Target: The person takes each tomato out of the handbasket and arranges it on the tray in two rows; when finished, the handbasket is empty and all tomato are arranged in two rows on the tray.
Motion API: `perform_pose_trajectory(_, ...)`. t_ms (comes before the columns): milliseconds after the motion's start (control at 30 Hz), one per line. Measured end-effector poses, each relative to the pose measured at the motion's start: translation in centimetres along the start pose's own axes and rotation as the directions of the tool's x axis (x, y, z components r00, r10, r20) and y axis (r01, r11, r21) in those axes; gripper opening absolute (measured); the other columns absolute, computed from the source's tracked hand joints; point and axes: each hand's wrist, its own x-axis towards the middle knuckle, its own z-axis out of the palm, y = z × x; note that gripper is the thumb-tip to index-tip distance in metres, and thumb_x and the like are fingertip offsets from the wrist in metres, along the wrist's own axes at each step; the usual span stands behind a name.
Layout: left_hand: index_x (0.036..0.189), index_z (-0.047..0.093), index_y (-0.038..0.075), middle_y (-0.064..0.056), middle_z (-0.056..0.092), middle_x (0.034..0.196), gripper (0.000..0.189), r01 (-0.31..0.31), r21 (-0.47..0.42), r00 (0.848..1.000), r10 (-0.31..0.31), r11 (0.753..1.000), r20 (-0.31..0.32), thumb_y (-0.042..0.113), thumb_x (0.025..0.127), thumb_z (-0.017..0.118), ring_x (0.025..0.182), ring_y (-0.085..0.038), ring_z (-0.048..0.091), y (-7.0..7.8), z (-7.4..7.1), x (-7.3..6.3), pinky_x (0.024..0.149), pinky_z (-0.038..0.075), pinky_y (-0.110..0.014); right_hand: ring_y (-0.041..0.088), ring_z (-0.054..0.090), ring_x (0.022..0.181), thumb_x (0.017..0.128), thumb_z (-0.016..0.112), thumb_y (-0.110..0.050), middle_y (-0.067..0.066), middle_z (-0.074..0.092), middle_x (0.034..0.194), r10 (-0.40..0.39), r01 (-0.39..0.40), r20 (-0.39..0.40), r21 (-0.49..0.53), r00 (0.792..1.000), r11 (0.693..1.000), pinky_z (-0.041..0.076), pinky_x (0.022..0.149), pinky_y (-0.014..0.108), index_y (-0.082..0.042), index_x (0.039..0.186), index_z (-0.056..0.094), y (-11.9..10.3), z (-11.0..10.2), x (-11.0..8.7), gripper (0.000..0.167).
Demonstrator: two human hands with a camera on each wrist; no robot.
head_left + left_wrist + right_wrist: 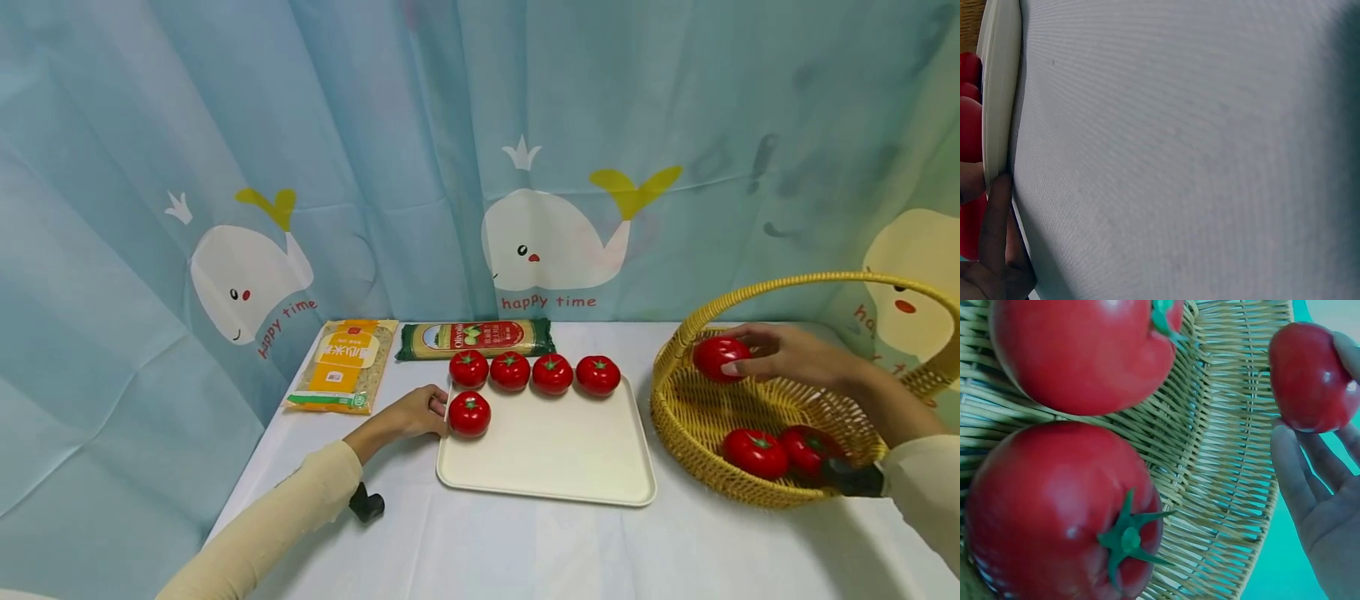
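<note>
A red tomato is held in the fingers of the right hand, just above the near-left rim of a yellow wicker basket. Two more tomatoes lie inside the basket. The left hand, fingers lightly curled, touches the left edge of a cream tray beside a lone tomato; whether it grips the edge cannot be told. Four tomatoes line the tray's far edge.
</note>
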Motion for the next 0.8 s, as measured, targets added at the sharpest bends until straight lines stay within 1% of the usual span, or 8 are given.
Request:
perform_pose_trajectory(33,0.120,0.054,0.003,-0.007,0.058,0.098,0.054,0.000,0.000,1.000,0.000,1.000,0.000,0.004,0.072,0.079,0.087,-0.018,0.056,0.0,0.0,0.0,0.073,0.053,-0.024,-0.002,0.062,0.095,0.097,0.066,-0.024,0.021,0.061,0.128,-0.006,0.007,-0.007,0.018,1.000,1.000,0.061,0.077,0.030,0.002,0.141,0.047,-0.1,0.0,-0.1,0.054)
perform_pose_trajectory(100,0.121,0.054,0.003,-0.007,0.058,0.098,0.054,0.000,-0.003,1.000,0.000,1.000,0.002,0.004,0.073,0.079,0.087,-0.017,0.056,0.0,0.0,0.0,0.074,0.053,-0.024,-0.002,0.063,0.095,0.097,0.065,-0.023,0.014,0.063,0.124,-0.016,0.017,-0.024,0.038,1.000,0.999,0.062,0.076,0.032,0.002,0.141,0.047,-0.2,0.1,-0.3,0.053)
perform_pose_trajectory(267,0.121,0.054,0.002,-0.008,0.059,0.099,0.055,-0.007,-0.015,1.000,0.007,1.000,0.008,0.003,0.072,0.079,0.088,-0.017,0.057,0.0,0.0,0.1,0.075,0.054,-0.024,-0.002,0.064,0.093,0.097,0.065,-0.017,-0.015,0.066,0.109,-0.041,0.048,-0.090,0.077,0.995,0.996,0.061,0.074,0.029,0.003,0.138,0.049,-0.5,0.5,-0.9,0.048)
perform_pose_trajectory(333,0.121,0.054,0.002,-0.008,0.059,0.099,0.055,-0.005,-0.014,1.000,0.005,1.000,0.007,0.003,0.073,0.079,0.088,-0.017,0.057,0.0,0.0,0.1,0.075,0.055,-0.024,-0.001,0.065,0.093,0.097,0.066,-0.015,-0.021,0.065,0.106,-0.049,0.060,-0.112,0.100,0.993,0.993,0.061,0.073,0.028,0.002,0.138,0.049,-0.6,0.7,-1.2,0.048)
perform_pose_trajectory(500,0.122,0.054,0.002,-0.008,0.059,0.100,0.055,0.003,-0.012,1.000,-0.003,1.000,0.007,0.004,0.074,0.080,0.088,-0.018,0.059,-0.1,-0.1,0.2,0.076,0.055,-0.025,0.003,0.067,0.092,0.096,0.064,-0.011,-0.018,0.068,0.108,-0.115,0.128,-0.140,0.085,0.983,0.988,0.059,0.073,0.024,-0.001,0.139,0.049,-1.0,1.2,-1.7,0.047)
perform_pose_trajectory(600,0.122,0.054,0.002,-0.009,0.059,0.101,0.055,0.001,-0.015,1.000,0.000,1.000,0.014,0.003,0.074,0.079,0.088,-0.018,0.059,-0.2,0.0,0.2,0.076,0.056,-0.025,-0.001,0.065,0.094,0.096,0.063,-0.010,-0.017,0.068,0.110,-0.133,0.140,-0.137,0.046,0.982,0.989,0.057,0.075,0.021,-0.005,0.141,0.049,-1.4,1.5,-1.9,0.047)
perform_pose_trajectory(700,0.122,0.054,0.001,-0.009,0.059,0.100,0.055,-0.003,-0.020,1.000,0.003,1.000,0.020,0.002,0.073,0.079,0.088,-0.018,0.058,-0.3,0.0,0.3,0.075,0.056,-0.025,-0.004,0.062,0.099,0.095,0.063,-0.012,-0.018,0.065,0.115,-0.124,0.131,-0.117,0.056,0.985,0.990,0.055,0.077,0.020,-0.010,0.142,0.048,-1.7,1.9,-2.1,0.049)
perform_pose_trajectory(800,0.121,0.054,0.001,-0.009,0.058,0.100,0.054,-0.007,-0.021,1.000,0.008,1.000,0.023,0.002,0.073,0.079,0.088,-0.018,0.057,-0.4,0.0,0.2,0.075,0.056,-0.025,-0.002,0.062,0.102,0.095,0.062,-0.008,-0.018,0.063,0.118,-0.169,0.179,-0.103,0.099,0.980,0.979,0.056,0.079,0.020,-0.008,0.143,0.046,-2.0,2.4,-2.5,0.050)
